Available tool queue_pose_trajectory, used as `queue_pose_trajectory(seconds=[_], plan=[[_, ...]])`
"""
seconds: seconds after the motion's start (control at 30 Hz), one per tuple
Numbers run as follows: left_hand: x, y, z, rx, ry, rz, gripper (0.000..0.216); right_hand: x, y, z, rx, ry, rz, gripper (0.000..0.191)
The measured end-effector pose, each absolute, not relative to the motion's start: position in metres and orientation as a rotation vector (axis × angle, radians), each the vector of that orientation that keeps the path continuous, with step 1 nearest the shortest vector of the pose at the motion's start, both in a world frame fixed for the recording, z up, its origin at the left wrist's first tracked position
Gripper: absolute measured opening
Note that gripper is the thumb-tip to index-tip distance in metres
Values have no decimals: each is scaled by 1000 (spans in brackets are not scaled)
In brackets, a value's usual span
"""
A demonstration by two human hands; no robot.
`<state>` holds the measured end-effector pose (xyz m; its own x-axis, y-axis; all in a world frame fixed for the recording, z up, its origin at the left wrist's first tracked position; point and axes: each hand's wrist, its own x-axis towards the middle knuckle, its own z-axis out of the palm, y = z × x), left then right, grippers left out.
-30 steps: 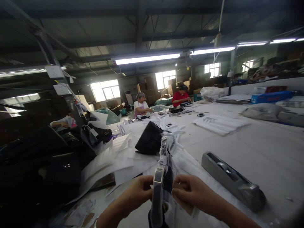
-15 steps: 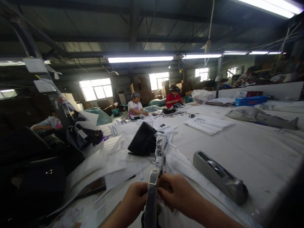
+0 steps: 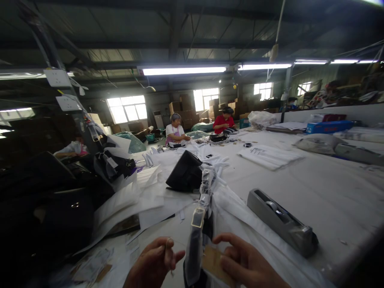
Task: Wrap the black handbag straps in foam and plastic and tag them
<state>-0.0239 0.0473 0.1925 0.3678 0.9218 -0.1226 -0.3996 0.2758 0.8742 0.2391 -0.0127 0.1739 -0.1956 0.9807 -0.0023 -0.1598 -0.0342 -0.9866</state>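
Left hand (image 3: 154,260): fingers curled, thin string (image 3: 167,256) across them, grip I cannot tell | Right hand (image 3: 244,258): fingers pinch brown card (image 3: 213,262) | Lower centre: wrapped strap (image 3: 193,252), buckled, between hands | Lower right: tape dispenser (image 3: 282,222) on worktop (image 3: 327,188)

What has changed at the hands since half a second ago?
The right hand has drawn rightward from the buckled strap, showing the brown tag it holds; the left hand has eased leftward, a thin string now visible at its fingers. The tape dispenser and black bag stayed put.
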Motion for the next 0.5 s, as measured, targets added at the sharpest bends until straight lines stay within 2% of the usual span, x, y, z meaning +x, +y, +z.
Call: queue_pose_trajectory(seconds=[0.1, 0.2, 0.27, 0.33, 0.43, 0.5], plan=[[-8, 34, 203, 969, 819, 1032, 38, 234, -19, 178, -757, -942, 1679, 42], [2, 31, 214, 1214, 915, 994, 44, 232, -21, 187, -607, -974, 1782, 42], [2, 33, 218, 1376, 957, 974, 44, 229, -19, 192, -707, -1170, 1606, 35], [0, 35, 220, 1541, 941, 972, 45, 226, -16, 198, -915, -1427, 1250, 24], [-2, 37, 223, 1725, 878, 998, 42, 221, -14, 210, -1115, -1666, 740, 22], [-2, 35, 226, 1721, 867, 993, 39, 217, -13, 219, -1111, -1725, 620, 22]])
